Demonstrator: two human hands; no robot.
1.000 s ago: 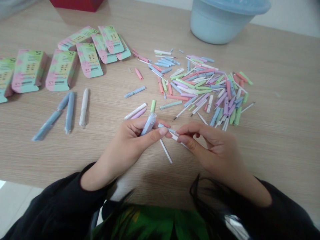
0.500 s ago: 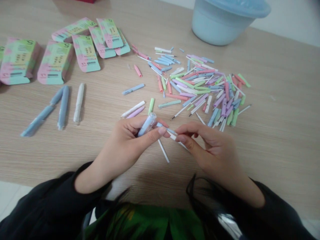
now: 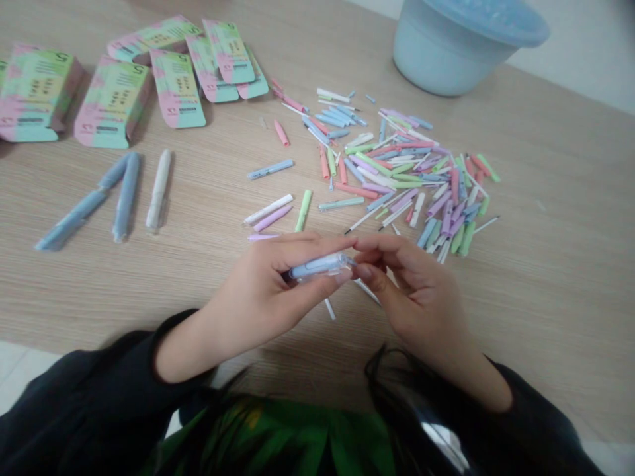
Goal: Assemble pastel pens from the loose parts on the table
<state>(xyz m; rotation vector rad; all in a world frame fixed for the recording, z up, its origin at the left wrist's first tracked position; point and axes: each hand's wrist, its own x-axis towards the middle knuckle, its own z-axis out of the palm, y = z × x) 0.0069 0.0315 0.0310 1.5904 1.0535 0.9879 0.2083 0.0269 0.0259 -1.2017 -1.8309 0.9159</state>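
Observation:
My left hand (image 3: pixel 278 277) is closed around light blue pens (image 3: pixel 320 266) with a clear plastic wrapper about them. At the right end of this bundle, my right hand (image 3: pixel 407 284) pinches at the tip with thumb and forefinger, and the fingers of both hands meet there. What lies between the right fingertips is mostly hidden; a small blue end shows. Below the hands, thin white refills (image 3: pixel 330 309) lie on the table, partly covered. Just beyond my left hand are a green pen barrel (image 3: pixel 303 210), a white one (image 3: pixel 268 209) and purple ones (image 3: pixel 272 218).
A heap of coloured pen parts (image 3: pixel 407 165) spreads over the middle right. Several pink and green boxes (image 3: pixel 113 102) stand at the back left, with wrapped blue pens (image 3: pixel 126 198) and a wrapped white bundle (image 3: pixel 159 190) before them. A blue basin (image 3: pixel 446 56) sits at the back right.
My left hand has turned the wrapped blue pens from upright to nearly level, pointing at my right hand. The separate thin blue piece between the hands is now mostly hidden. The view has shifted slightly.

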